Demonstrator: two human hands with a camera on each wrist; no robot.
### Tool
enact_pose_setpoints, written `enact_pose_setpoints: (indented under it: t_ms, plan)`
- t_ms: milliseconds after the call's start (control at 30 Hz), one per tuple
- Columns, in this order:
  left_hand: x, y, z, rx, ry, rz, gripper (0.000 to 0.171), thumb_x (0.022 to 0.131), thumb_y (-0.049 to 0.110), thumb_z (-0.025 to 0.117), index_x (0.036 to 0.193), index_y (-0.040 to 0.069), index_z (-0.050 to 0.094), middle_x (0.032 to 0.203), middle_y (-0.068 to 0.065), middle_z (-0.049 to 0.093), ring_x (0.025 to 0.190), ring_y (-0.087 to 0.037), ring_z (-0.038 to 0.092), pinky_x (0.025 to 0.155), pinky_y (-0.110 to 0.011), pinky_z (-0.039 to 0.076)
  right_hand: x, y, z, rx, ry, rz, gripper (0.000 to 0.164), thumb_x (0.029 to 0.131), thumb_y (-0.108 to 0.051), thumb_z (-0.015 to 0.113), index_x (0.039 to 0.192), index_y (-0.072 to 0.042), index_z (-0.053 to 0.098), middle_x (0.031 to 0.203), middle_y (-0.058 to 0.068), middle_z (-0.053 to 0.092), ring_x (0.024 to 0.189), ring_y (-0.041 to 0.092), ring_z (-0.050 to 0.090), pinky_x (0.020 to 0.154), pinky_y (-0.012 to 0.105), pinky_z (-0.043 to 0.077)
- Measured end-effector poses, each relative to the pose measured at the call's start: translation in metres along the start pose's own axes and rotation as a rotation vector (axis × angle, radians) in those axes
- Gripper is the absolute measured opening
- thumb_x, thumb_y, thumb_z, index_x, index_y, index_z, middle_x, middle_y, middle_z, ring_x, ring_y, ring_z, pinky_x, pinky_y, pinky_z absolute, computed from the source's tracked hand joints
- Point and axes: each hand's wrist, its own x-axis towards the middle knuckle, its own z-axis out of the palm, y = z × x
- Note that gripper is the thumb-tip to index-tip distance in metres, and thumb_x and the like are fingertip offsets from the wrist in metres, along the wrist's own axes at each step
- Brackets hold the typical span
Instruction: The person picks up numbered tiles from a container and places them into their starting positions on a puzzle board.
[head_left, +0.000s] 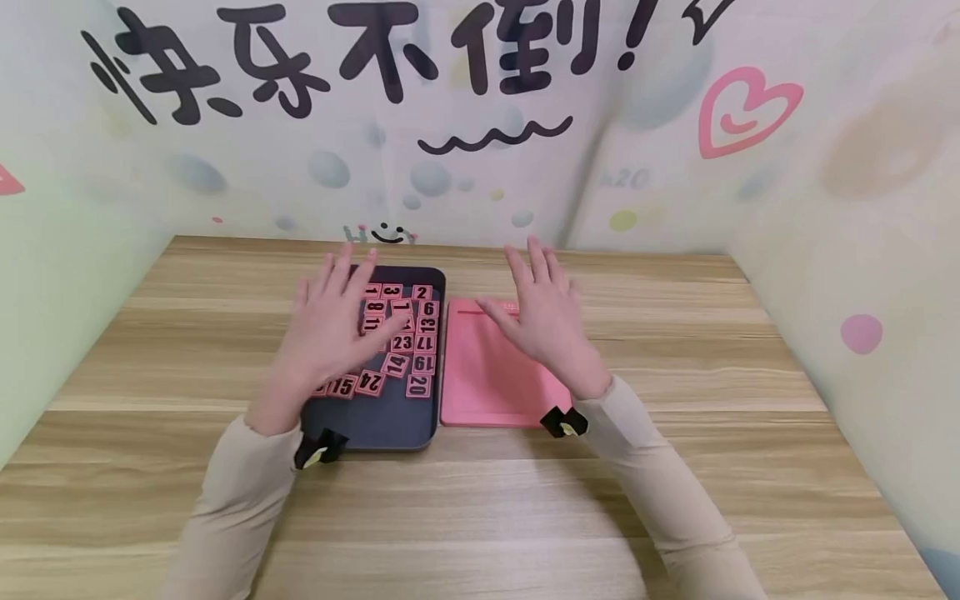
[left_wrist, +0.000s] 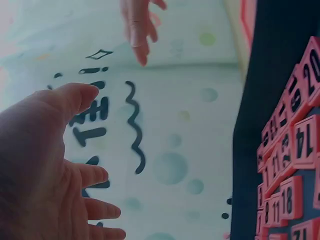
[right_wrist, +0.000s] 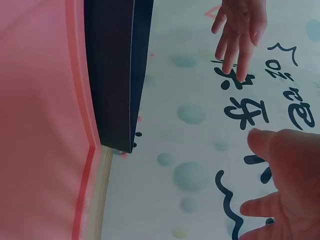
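A: What lies at the center of the scene?

B: Thin square pink tiles [head_left: 402, 342] printed with bold black numerals, spread in uneven rows inside a dark, round-cornered rectangular tray [head_left: 367, 425] with raised walls.

A: Which numbers can be read?

B: Down the tray's right side run 2, 6, 13, 17, 19 and 20, several turned sideways or upside down; 23, 14, 24 and 15 lie nearby at differing angles.

A: And beside it?

B: A smooth, square pink board [head_left: 487, 367] with a raised border, just right of the tray. Marks along its far edge are too small to read.

A: The hands?

B: A person's left hand [head_left: 330, 325] is raised above the tray, the right hand [head_left: 547, 321] above the board. Both have fingers spread apart, gripping nothing. Beige sleeves [head_left: 247, 467] reach the wrists.

A: The setting?

B: A table [head_left: 480, 517] with pale, streaked wood grain meets a white backdrop [head_left: 480, 196] printed with bubbles. Thick black characters [head_left: 371, 17] read "快乐不倒!" above a wavy black line [head_left: 480, 145], with a pink outlined heart [head_left: 705, 129] to the right.
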Motion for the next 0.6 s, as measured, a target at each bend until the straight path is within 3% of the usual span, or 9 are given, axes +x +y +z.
enact_pose_setpoints:
  t_ms: [133, 267, 367, 500, 600]
  plan:
    - [-0.008, -0.012, -0.017, -0.192, 0.064, 0.006, 0.076, 0.092, 0.041, 0.055, 0.149, 0.004, 0.021, 0.149, -0.024, 0.024, 0.136, -0.042, 0.022, 0.105, -0.06, 0.02, 0.007, -0.003, 0.001, 0.124, 0.076, -0.096, 0.069, 0.091, -0.047, 0.056, 0.142, -0.005, 0.036, 0.146, 0.019, 0.03, 0.132, 0.038, 0.03, 0.102, 0.056, 0.029]
    - [-0.015, -0.03, -0.029, -0.403, 0.123, -0.09, 0.059, 0.094, 0.027, 0.056, 0.142, -0.001, 0.034, 0.135, -0.027, 0.043, 0.123, -0.042, 0.041, 0.095, -0.059, 0.035, 0.016, -0.01, 0.005, 0.219, 0.117, -0.162, 0.058, 0.091, -0.036, 0.06, 0.134, 0.001, 0.045, 0.133, 0.019, 0.045, 0.124, 0.032, 0.04, 0.103, 0.042, 0.033]
    - [-0.017, -0.047, -0.03, -0.475, 0.172, -0.157, 0.047, 0.096, 0.025, 0.053, 0.132, -0.005, 0.047, 0.123, -0.025, 0.054, 0.109, -0.03, 0.052, 0.088, -0.042, 0.043, 0.023, -0.015, 0.011, 0.27, 0.103, -0.165, 0.054, 0.092, -0.031, 0.061, 0.132, 0.002, 0.047, 0.128, 0.017, 0.049, 0.12, 0.028, 0.044, 0.101, 0.038, 0.037]
    - [-0.019, -0.067, -0.025, -0.561, 0.183, -0.236, 0.042, 0.097, 0.027, 0.051, 0.123, -0.006, 0.054, 0.104, -0.003, 0.061, 0.089, -0.006, 0.055, 0.073, -0.016, 0.044, 0.031, -0.023, 0.02, 0.345, 0.068, -0.163, 0.048, 0.092, -0.026, 0.062, 0.129, 0.001, 0.05, 0.122, 0.016, 0.053, 0.112, 0.026, 0.048, 0.094, 0.037, 0.042]
    - [-0.02, -0.081, -0.021, -0.679, 0.148, -0.283, 0.037, 0.097, 0.029, 0.05, 0.119, -0.001, 0.055, 0.095, 0.014, 0.058, 0.083, 0.0, 0.057, 0.07, -0.012, 0.047, 0.039, -0.028, 0.028, 0.396, 0.048, -0.181, 0.042, 0.091, -0.021, 0.063, 0.126, 0.001, 0.053, 0.116, 0.016, 0.056, 0.104, 0.025, 0.051, 0.089, 0.036, 0.044]
